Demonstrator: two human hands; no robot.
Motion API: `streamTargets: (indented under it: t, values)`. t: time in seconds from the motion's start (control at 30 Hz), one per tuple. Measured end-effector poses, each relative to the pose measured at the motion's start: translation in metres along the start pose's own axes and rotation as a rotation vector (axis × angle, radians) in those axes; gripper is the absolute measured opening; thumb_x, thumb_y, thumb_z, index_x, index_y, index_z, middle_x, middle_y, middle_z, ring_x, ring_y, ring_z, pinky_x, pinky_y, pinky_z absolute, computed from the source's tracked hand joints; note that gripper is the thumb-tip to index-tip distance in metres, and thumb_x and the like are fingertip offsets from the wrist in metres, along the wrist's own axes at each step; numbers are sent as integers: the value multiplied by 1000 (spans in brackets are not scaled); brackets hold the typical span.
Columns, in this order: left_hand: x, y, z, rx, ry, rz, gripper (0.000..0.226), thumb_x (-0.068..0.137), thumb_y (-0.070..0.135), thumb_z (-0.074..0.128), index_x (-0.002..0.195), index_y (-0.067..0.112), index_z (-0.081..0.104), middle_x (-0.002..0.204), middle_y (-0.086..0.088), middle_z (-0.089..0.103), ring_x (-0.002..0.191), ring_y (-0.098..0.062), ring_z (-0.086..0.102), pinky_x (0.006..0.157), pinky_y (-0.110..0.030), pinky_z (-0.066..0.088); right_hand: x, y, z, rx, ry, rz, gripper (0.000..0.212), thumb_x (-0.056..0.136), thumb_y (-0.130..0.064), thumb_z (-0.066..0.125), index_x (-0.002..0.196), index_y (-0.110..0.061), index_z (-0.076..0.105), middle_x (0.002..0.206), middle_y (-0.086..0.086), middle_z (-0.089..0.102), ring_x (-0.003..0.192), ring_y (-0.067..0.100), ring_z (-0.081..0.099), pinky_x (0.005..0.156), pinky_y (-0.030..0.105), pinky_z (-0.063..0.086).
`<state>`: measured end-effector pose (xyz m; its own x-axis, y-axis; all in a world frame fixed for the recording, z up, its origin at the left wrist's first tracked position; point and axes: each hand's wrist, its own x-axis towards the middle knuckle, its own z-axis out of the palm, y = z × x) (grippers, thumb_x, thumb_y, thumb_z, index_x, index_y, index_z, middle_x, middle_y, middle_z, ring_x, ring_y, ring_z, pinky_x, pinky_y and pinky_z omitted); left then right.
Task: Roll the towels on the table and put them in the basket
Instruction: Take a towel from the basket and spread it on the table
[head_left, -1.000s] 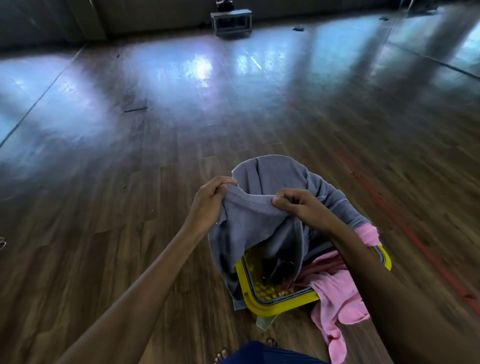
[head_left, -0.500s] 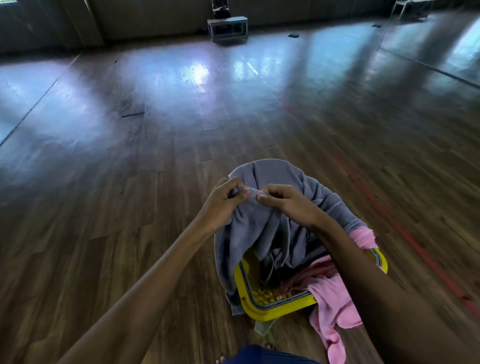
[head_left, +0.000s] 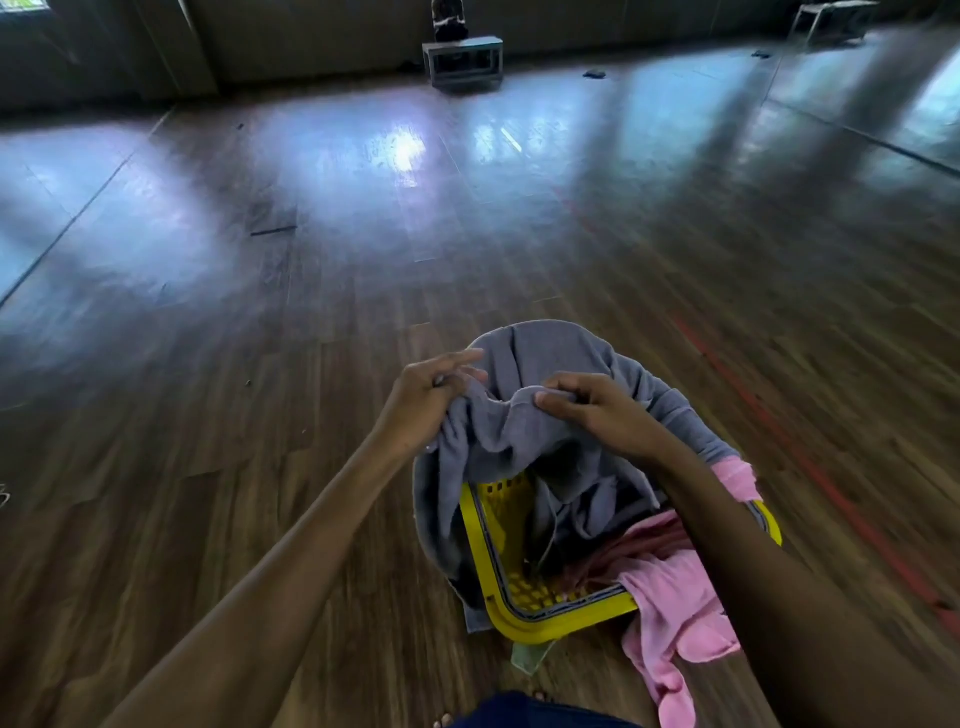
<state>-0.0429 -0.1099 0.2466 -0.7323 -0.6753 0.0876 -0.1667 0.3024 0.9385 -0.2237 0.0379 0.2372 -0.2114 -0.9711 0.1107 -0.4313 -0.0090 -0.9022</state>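
A yellow plastic basket (head_left: 545, 626) stands on the wooden floor just in front of my feet. A grey towel (head_left: 524, 436) is draped over its far and left rims and hangs down outside. My left hand (head_left: 421, 400) and my right hand (head_left: 592, 410) both pinch the grey towel's upper edge above the basket, a short span of cloth sagging between them. A pink towel (head_left: 675, 597) spills over the basket's right front corner onto the floor. The basket's inside is mostly hidden by cloth.
Glossy wooden floor (head_left: 260, 364) stretches all around. A red line (head_left: 810, 467) runs along the floor on the right. A small grey bench (head_left: 462, 60) stands far off by the back wall. No table is in view.
My hands came together on the grey towel's edge, then spread slightly apart again. The left hand's fingers have loosened and extended. The view has tilted a little.
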Motion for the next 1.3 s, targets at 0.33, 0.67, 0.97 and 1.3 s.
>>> streamTargets:
  t: [0.33, 0.67, 0.97, 1.3]
  values:
    - [-8, 1, 23, 47, -187, 32, 19, 95, 24, 59, 93, 7, 67, 82, -22, 63, 74, -24, 60, 71, -37, 49, 14, -16, 8, 69, -3, 8, 20, 97, -21, 56, 92, -5, 68, 80, 10, 62, 77, 12, 56, 74, 28, 46]
    - [5, -4, -20, -44, 112, 45, 25, 98, 9, 51, 74, 15, 52, 64, 13, 54, 63, 3, 50, 63, -13, 41, -12, 23, -15, -15, -20, 173, 26, 99, -21, 50, 75, -13, 50, 69, 3, 45, 58, 6, 42, 57, 20, 36]
    - [2, 5, 12, -28, -43, 62, 18, 98, 22, 52, 104, 18, 69, 98, -5, 72, 92, -12, 68, 83, -23, 54, 6, 1, -4, 74, 34, 73, 29, 102, -22, 46, 76, -8, 50, 72, 4, 44, 67, 13, 43, 66, 28, 39]
    - [7, 12, 27, -18, -123, 61, 36, 93, 26, 62, 83, -8, 61, 69, -21, 56, 64, -22, 53, 65, -37, 45, 16, -8, -1, 54, 31, 33, 30, 97, -32, 56, 96, -3, 65, 91, 21, 62, 83, 27, 61, 76, 46, 50]
